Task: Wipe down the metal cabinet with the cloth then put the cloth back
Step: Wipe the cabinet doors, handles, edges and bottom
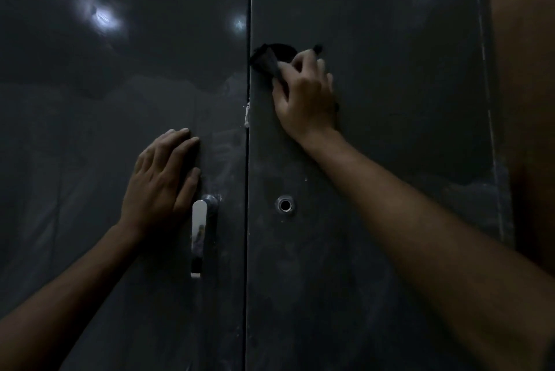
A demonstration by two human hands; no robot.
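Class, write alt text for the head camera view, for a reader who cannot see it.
A right hand presses a dark cloth against the right door of a dim grey metal cabinet, beside the centre seam. The left hand rests flat on the left door, just above a silver handle.

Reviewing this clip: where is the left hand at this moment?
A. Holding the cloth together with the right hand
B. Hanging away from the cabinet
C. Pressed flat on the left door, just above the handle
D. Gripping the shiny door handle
C: the left hand lies with straight fingers flat on the left door, just above the handle, while the right hand alone presses the dark cloth against the right door.
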